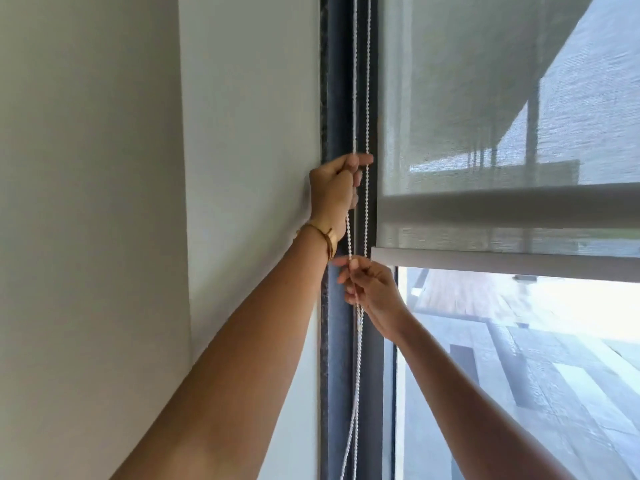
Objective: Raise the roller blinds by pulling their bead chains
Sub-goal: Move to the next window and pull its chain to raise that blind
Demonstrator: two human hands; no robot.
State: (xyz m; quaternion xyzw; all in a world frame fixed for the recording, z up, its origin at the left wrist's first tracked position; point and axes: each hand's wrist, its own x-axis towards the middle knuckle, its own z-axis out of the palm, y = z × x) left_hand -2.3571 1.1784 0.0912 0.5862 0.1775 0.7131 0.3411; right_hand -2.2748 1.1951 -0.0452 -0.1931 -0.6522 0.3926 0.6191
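A white bead chain [354, 98] hangs in two strands along the dark window frame, left of a grey translucent roller blind [467, 98]. The blind's white bottom bar [502, 263] sits about mid-height across the window. My left hand [334, 190], with a gold bracelet at the wrist, is closed around the left strand at the higher point. Lower down, my right hand [369, 285] pinches the same chain between thumb and fingers, just under the bottom bar's left end. Below my hands the strands dangle loose.
The dark window frame [337, 341] runs vertically at the centre. A white wall [249, 133] fills the left side. Through the glass [519, 375] I see paved ground and a building outside.
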